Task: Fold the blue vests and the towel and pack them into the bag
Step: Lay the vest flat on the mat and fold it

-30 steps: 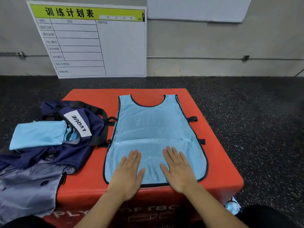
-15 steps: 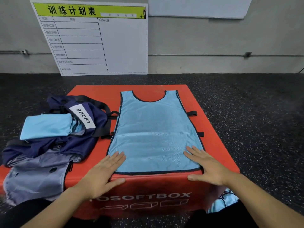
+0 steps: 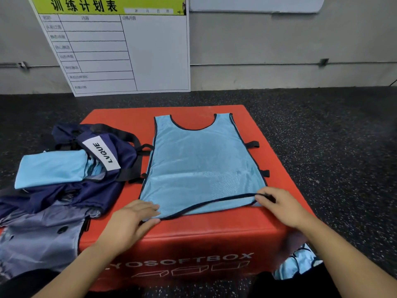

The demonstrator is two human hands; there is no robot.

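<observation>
Both hands are down at the near hem of the light blue mesh vest, which lies spread flat, neck hole away from the person, on the red foam box. The left hand pinches the near left corner between thumb and fingers; the right hand has its fingers curled round the black trim at the near right corner, and the hem is lifting off the box there. This looks like the start of a fold, bottom edge about to travel up toward the neckline. Over to the left, the navy bag with its white LVQUE label sits open and slumped, and a folded light blue piece rests in its mouth, so I'd say one item is packed or nearly so. More light blue fabric peeks out low beside the box on the right, likely waiting its turn. I can't pick out the towel for certain. Plenty left to do.
</observation>
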